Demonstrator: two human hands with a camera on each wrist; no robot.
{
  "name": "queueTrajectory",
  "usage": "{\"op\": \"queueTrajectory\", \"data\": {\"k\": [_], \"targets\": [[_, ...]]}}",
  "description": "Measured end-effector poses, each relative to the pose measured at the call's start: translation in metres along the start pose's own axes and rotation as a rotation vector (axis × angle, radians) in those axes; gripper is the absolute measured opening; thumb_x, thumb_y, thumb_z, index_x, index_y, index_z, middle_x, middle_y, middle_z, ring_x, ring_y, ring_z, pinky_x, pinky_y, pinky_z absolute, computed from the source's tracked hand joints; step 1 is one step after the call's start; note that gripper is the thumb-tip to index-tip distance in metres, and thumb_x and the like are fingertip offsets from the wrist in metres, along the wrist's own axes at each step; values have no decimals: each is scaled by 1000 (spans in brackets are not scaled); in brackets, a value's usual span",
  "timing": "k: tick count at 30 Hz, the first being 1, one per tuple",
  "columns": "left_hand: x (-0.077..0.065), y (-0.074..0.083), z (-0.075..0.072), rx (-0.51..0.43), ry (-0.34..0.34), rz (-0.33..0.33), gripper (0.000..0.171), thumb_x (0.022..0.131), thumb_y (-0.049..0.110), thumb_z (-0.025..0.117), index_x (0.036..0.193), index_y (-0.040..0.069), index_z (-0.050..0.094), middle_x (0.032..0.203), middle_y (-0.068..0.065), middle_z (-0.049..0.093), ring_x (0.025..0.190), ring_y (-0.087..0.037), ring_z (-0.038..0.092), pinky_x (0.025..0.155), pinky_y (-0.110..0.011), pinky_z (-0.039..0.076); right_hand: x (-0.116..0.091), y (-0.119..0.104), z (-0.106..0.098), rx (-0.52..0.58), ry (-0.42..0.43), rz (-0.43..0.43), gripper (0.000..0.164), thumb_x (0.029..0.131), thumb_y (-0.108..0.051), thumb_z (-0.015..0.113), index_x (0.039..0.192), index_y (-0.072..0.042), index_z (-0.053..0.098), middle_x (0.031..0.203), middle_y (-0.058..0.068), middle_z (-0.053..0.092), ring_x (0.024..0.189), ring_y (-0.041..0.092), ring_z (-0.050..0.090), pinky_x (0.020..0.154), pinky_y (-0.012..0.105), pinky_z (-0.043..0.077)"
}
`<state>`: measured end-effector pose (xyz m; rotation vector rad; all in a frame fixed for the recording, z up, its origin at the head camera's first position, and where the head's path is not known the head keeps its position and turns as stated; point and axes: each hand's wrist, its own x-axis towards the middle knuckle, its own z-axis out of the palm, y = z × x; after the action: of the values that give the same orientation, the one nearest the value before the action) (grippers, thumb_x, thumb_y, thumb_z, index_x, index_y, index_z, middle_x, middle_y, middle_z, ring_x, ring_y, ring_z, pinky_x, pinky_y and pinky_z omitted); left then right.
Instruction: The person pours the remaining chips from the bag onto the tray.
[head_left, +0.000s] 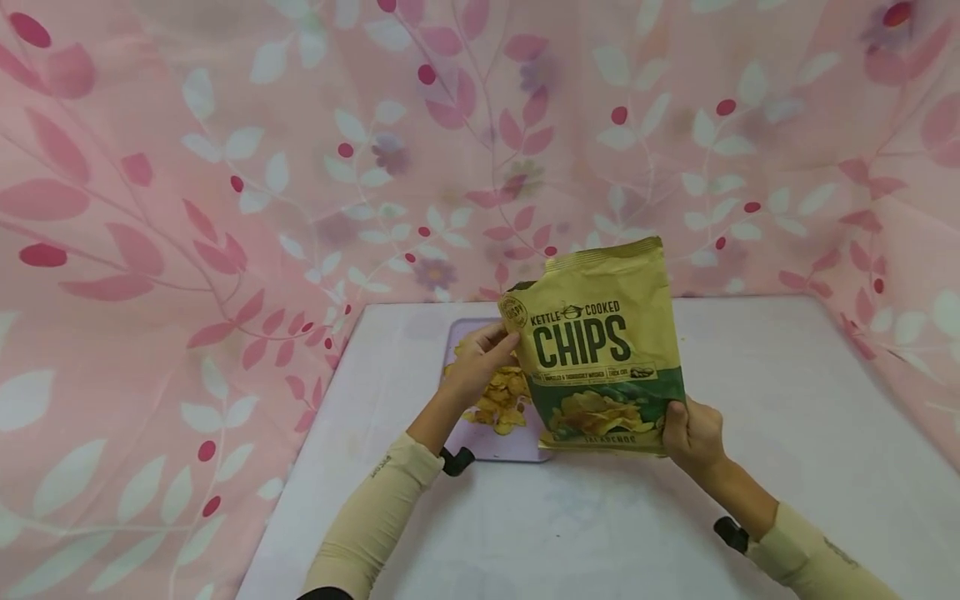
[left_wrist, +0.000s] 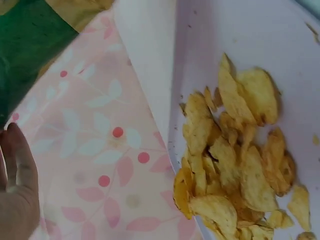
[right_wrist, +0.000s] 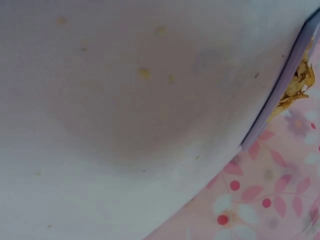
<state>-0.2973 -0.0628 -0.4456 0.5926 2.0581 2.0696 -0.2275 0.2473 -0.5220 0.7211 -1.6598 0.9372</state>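
A gold and green chip bag [head_left: 600, 350], printed "Kettle Cooked Chips", is held up in front of the tray, slightly tilted. Its upper left corner looks torn away. My left hand [head_left: 476, 358] pinches the bag's left edge below that corner, thumb on the front; part of this hand [left_wrist: 17, 185] also shows in the left wrist view. At the lower right corner, my right hand [head_left: 696, 429] grips the bag with its thumb on the front. Behind the bag, potato chips [head_left: 498, 404] lie heaped on a lilac tray [head_left: 517, 452], partly hidden.
The tray rests on a white table [head_left: 787, 400]. Small crumbs [right_wrist: 144, 73] are scattered over the tabletop in the right wrist view. A pink floral cloth [head_left: 480, 150] hangs behind and at both sides of the table.
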Motion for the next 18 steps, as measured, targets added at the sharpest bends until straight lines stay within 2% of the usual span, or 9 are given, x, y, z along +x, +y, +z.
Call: {"op": "queueTrajectory", "data": {"k": [5, 8, 11, 13, 16, 18], "targets": [[6, 5, 6, -6, 145, 11, 33, 100, 29, 60, 111, -1, 67, 93, 2, 68, 87, -13, 66, 88, -53, 54, 2, 2, 3, -14, -17, 19, 62, 106, -37, 40, 76, 12, 62, 51, 14, 56, 34, 15, 45, 31, 25, 34], [9, 11, 8, 23, 226, 52, 26, 98, 25, 63, 100, 0, 71, 88, 4, 68, 84, -11, 66, 85, -44, 56, 8, 3, 3, -43, -74, 109, 54, 107, -30, 40, 78, 10, 62, 54, 15, 59, 40, 11, 48, 35, 25, 37], [10, 20, 10, 51, 251, 98, 25, 97, 22, 64, 90, 0, 72, 87, 1, 68, 84, -12, 66, 83, -39, 58, 15, 3, 0, -66, -138, 278, 39, 105, -15, 42, 80, 8, 62, 59, 16, 62, 51, 2, 50, 42, 22, 40], [11, 25, 10, 65, 243, 115, 26, 97, 22, 65, 89, -1, 74, 86, 1, 69, 83, -13, 67, 82, -37, 58, 20, 2, -3, -60, -184, 424, 31, 104, -9, 42, 90, 9, 63, 68, 17, 65, 60, -4, 51, 49, 17, 42], [12, 31, 11, 82, 207, 132, 28, 97, 20, 65, 94, -6, 74, 84, 5, 72, 82, -13, 68, 82, -34, 58, 27, -1, -4, 20, -245, 662, 29, 105, -11, 42, 106, 8, 63, 83, 20, 68, 72, -5, 57, 60, 16, 47], [13, 32, 11, 105, 185, 138, 29, 97, 20, 65, 97, -7, 75, 80, 7, 71, 78, -11, 68, 80, -31, 58, 31, -3, -3, 68, -268, 777, 30, 106, -16, 44, 114, 7, 62, 88, 21, 68, 74, -2, 60, 62, 17, 48]]}}
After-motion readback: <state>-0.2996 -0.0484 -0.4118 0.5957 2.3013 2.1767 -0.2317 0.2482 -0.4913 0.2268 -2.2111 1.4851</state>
